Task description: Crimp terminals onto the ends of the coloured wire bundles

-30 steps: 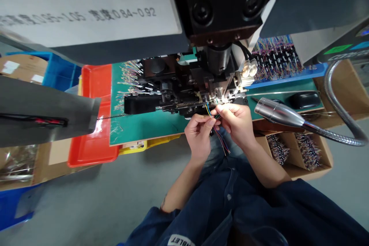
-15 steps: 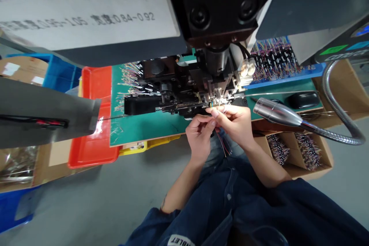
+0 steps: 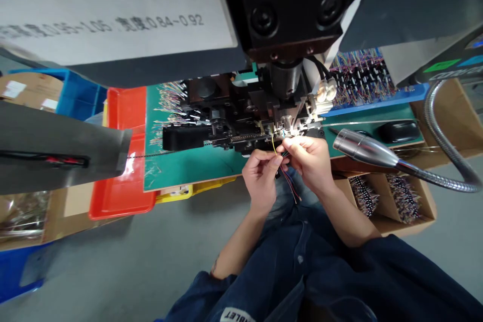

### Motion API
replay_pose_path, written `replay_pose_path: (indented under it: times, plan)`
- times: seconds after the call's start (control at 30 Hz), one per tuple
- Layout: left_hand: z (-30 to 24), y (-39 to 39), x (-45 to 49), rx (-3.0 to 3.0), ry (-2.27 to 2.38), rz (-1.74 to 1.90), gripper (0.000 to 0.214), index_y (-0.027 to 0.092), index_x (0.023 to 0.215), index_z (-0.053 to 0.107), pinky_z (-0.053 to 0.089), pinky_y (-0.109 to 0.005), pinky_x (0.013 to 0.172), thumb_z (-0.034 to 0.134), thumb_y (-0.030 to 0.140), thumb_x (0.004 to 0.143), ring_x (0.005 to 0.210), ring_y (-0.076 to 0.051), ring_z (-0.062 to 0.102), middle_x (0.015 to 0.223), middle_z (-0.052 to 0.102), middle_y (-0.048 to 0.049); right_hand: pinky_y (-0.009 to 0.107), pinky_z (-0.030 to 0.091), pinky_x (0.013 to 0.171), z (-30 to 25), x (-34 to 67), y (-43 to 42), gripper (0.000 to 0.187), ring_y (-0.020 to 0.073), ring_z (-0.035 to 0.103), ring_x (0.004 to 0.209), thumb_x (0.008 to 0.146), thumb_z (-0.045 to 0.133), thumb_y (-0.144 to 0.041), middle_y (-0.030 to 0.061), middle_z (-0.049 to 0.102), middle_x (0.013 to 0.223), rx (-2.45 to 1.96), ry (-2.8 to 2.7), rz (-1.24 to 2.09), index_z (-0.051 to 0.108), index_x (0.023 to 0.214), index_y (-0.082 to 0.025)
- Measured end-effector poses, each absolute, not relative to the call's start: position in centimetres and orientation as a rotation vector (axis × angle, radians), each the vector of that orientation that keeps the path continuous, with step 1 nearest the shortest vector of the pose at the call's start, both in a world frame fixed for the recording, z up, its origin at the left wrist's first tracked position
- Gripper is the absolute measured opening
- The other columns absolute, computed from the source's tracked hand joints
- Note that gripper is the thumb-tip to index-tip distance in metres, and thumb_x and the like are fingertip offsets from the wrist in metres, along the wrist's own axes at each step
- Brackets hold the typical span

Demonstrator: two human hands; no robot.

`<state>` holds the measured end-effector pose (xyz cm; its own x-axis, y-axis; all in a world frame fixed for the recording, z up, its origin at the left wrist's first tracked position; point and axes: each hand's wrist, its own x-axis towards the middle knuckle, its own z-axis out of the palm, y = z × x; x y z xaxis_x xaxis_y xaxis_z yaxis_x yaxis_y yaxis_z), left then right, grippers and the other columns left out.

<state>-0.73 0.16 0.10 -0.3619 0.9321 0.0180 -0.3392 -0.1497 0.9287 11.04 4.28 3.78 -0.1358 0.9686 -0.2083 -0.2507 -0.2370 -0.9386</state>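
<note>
My left hand point(image 3: 261, 176) and my right hand point(image 3: 307, 161) meet just below the black crimping machine point(image 3: 241, 115). Both pinch a small bundle of thin coloured wires point(image 3: 289, 183) whose loose ends hang down between my wrists. A single yellow wire point(image 3: 272, 142) sticks up from my fingers toward the lit die area point(image 3: 287, 128) of the machine. My left fingers are curled on the bundle; my right thumb and fingers are closed on the wires beside the die.
A gooseneck lamp point(image 3: 364, 147) points at the die from the right. A green mat point(image 3: 188, 163) lies under the machine, with an orange tray point(image 3: 123, 186) to its left. Cardboard boxes of wired parts point(image 3: 392, 198) stand at the right; a rack of coloured wires point(image 3: 358, 78) is behind.
My hands pushed up toward the die half a second ago and have drawn back slightly. A yellow wire now stands up from my fingers where blue and yellow showed a second ago.
</note>
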Motion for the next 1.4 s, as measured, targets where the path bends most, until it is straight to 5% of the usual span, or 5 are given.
replay_pose_path:
  times: [0.3, 0.67, 0.87, 1.0, 1.4]
  plan:
    - [-0.3, 0.1, -0.7, 0.869, 1.132, 1.763, 0.023, 0.024, 0.094, 0.083, 0.065, -0.024, 0.065, 0.096, 0.043, 0.096, 0.072, -0.014, 0.081, 0.087, 0.080, 0.0002, 0.026, 0.033, 0.040, 3.7, 10.9, 4.3, 0.040, 0.0102, 0.039, 0.040, 0.097, 0.088, -0.061, -0.0039, 0.057, 0.049, -1.134, -0.980, 1.546, 0.089, 0.085, -0.023]
    - [-0.2, -0.2, -1.0, 0.816, 1.110, 1.644, 0.024, 0.022, 0.091, 0.082, 0.062, -0.024, 0.065, 0.097, 0.041, 0.096, 0.067, -0.013, 0.075, 0.078, 0.080, 0.0008, 0.025, 0.040, 0.044, 5.6, 11.4, 4.3, 0.019, 0.0088, 0.041, 0.042, 0.094, 0.090, -0.040, -0.0054, 0.058, 0.051, -1.066, -1.169, 1.467, 0.094, 0.093, -0.022]
    - [0.2, -0.1, -1.0, 0.807, 1.126, 1.609, 0.027, 0.021, 0.091, 0.080, 0.065, -0.026, 0.066, 0.098, 0.042, 0.094, 0.067, -0.014, 0.078, 0.080, 0.082, -0.0002, 0.026, 0.043, 0.044, 4.3, 11.4, 4.1, 0.036, 0.0110, 0.043, 0.043, 0.100, 0.085, -0.055, -0.0047, 0.054, 0.048, -1.109, -1.099, 1.513, 0.091, 0.086, -0.022]
    - [0.6, 0.0, -1.0, 0.792, 1.127, 1.611, 0.031, 0.021, 0.092, 0.078, 0.067, -0.027, 0.066, 0.098, 0.044, 0.094, 0.067, -0.016, 0.080, 0.082, 0.083, -0.0010, 0.026, 0.042, 0.043, 3.4, 11.2, 4.1, 0.040, 0.0134, 0.055, 0.049, 0.097, 0.089, -0.060, -0.0002, 0.068, 0.059, -1.076, -0.978, 1.597, 0.088, 0.086, -0.022]
    - [0.5, 0.0, -1.0, 0.796, 1.123, 1.621, 0.026, 0.023, 0.094, 0.080, 0.070, -0.029, 0.069, 0.097, 0.041, 0.096, 0.072, -0.017, 0.083, 0.085, 0.085, -0.0012, 0.026, 0.038, 0.041, 3.4, 11.0, 4.2, 0.040, 0.0092, 0.037, 0.041, 0.092, 0.095, -0.060, -0.0073, 0.049, 0.047, -1.077, -0.873, 1.606, 0.086, 0.084, -0.022]
